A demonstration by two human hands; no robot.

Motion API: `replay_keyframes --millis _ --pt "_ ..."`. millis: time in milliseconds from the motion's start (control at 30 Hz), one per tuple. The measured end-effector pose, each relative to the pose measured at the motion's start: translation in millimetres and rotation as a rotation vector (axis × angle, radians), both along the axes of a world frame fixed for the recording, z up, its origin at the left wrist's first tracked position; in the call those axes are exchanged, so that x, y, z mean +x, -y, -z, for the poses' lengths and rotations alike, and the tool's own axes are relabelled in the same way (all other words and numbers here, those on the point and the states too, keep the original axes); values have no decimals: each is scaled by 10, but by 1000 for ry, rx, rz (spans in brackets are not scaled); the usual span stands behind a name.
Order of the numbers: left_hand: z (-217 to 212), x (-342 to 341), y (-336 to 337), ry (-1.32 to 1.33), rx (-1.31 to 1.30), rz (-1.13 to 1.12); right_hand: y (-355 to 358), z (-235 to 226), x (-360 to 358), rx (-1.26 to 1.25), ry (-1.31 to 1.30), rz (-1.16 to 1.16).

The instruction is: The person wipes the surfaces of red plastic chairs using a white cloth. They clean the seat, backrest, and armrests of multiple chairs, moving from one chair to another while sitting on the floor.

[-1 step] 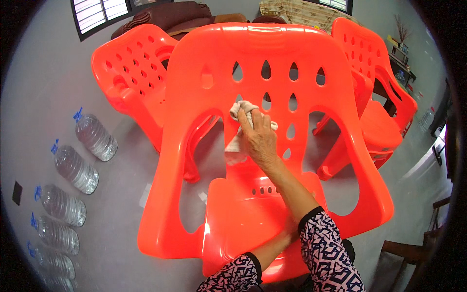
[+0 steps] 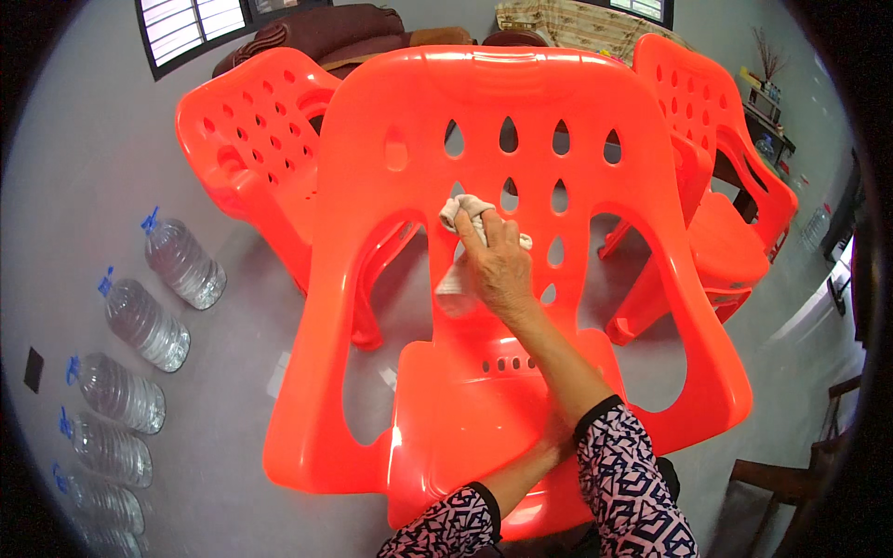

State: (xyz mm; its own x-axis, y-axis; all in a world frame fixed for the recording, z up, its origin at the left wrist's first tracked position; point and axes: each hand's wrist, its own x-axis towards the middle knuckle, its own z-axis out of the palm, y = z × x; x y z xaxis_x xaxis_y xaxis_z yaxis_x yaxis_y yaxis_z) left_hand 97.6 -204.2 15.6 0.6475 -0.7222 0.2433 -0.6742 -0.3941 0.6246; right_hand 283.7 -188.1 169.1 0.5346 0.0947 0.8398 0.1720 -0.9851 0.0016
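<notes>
A bright red-orange plastic armchair with teardrop holes in its backrest stands directly in front of me. My right hand is closed around a whitish cloth and presses it against the middle of the backrest. Part of the cloth bunches above my fingers, and a loose end hangs down on the left. My left forearm reaches over the seat and passes under the right arm. The left hand's fingers are hidden there, so what they hold or touch cannot be seen.
Similar red chairs stand behind at left and right. Several large clear bottles with blue tops line the floor at left. A brown sofa sits at the back, and dark wooden furniture at lower right.
The loose end of the cloth has shifted very slightly to the right with my right hand. The chair and my left arm look the same.
</notes>
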Motion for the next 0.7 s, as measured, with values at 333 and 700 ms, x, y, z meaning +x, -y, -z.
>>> replay_keyframes --millis 333,700 --pt "-197 38 40 63 280 5 214 634 -316 -155 62 -130" --pt "309 -62 149 -429 -502 46 95 364 -78 -240 147 25"
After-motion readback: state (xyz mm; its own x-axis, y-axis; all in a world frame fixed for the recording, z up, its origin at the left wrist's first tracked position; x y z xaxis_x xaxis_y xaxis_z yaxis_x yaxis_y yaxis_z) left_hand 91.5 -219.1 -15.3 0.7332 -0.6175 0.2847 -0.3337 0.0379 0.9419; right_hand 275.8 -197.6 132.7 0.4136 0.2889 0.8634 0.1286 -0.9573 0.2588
